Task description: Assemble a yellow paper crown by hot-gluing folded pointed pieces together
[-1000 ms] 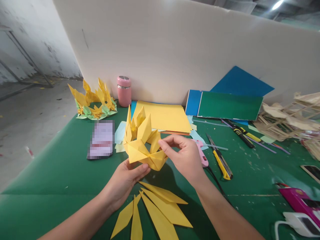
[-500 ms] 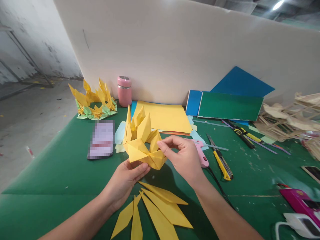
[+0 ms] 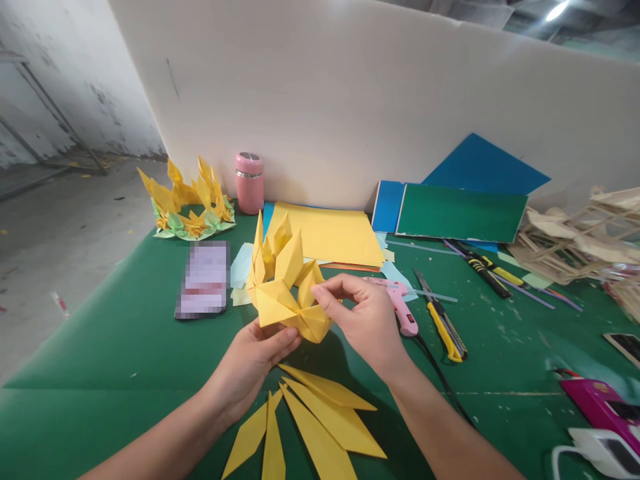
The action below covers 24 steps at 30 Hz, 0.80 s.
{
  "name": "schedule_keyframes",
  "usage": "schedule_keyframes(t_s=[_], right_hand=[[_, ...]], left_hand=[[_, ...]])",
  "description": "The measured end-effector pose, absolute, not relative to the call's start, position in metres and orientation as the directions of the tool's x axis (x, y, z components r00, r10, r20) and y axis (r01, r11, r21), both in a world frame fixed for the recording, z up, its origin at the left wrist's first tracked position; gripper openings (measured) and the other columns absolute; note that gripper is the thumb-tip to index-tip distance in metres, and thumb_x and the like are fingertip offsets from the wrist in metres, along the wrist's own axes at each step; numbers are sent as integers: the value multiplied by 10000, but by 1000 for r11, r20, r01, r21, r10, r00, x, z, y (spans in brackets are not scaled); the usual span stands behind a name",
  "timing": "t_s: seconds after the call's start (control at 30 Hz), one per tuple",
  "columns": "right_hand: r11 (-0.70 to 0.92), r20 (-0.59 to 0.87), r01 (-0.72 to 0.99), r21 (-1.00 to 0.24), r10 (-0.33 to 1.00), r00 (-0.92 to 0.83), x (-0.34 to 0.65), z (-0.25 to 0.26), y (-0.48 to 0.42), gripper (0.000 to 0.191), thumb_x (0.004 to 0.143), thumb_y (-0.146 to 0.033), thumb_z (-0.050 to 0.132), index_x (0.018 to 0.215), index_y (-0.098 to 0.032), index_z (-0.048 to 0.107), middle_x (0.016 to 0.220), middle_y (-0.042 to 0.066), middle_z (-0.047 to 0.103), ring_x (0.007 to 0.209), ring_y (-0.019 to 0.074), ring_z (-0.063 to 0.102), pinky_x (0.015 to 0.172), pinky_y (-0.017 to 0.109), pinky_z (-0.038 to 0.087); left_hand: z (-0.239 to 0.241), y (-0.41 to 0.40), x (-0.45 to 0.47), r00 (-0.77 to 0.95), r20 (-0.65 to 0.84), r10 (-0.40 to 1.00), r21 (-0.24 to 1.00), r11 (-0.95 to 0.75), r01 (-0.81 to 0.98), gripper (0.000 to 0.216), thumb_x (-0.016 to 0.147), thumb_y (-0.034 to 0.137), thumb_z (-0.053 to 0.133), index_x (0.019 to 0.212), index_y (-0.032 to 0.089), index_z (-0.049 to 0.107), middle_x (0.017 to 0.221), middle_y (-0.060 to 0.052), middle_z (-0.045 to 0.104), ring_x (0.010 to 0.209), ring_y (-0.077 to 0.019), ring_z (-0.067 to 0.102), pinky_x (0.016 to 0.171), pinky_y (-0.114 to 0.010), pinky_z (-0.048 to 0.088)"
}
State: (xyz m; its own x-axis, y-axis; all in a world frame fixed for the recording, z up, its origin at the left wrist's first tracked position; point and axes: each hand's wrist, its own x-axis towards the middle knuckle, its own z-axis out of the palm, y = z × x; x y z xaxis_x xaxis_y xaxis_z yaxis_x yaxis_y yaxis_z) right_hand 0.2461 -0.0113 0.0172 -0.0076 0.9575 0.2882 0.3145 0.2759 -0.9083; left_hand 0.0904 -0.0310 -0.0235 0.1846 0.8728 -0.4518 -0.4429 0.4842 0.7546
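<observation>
A folded yellow paper crown with tall pointed petals is held up above the table in both hands. My left hand grips its lower edge from below, thumb on the front. At the crown's right side my right hand pinches a folded petal between thumb and fingers. Right below lie several flat folded yellow paper pieces, fanned out with their points together. A pink glue gun lies just behind my right hand, its front partly hidden.
Back left, a finished-looking yellow and green paper crown stands near a pink flask. A phone lies left; yellow paper sheets lie behind. A utility knife with its blade out lies right, near the glue gun's cord.
The hands and the crown have barely shifted; the crown sits very slightly lower. The grip of both hands stays the same.
</observation>
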Motion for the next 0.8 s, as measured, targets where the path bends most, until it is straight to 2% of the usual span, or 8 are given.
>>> schedule_keyframes(t_s=[0.57,0.67,0.8], right_hand=[[273,266,285,-919,962,-63,247,15,-10,154,798,-328,616,697,-213,627,702,9,704,658,162,642,624,280,498],[263,230,341,-902,964,-135,248,15,-11,141,751,-338,676,787,-224,600,794,9,707,756,178,662,660,288,500],[200,123,486,-851,975,-186,248,20,-14,265,693,-241,708,897,-250,538,891,7,715,830,205,677,691,319,501]], left_hand=[[-23,-31,92,165,-453,876,760,476,-442,316,586,186,840,879,141,733,868,-83,760,814,-186,696,835,-282,528],[-23,-31,92,165,-434,886,775,460,-434,304,589,185,836,873,143,735,893,-85,760,824,-181,692,822,-269,530],[-24,-30,92,166,-415,894,791,445,-419,296,607,203,825,883,146,738,925,-94,760,881,-207,691,847,-292,527]])
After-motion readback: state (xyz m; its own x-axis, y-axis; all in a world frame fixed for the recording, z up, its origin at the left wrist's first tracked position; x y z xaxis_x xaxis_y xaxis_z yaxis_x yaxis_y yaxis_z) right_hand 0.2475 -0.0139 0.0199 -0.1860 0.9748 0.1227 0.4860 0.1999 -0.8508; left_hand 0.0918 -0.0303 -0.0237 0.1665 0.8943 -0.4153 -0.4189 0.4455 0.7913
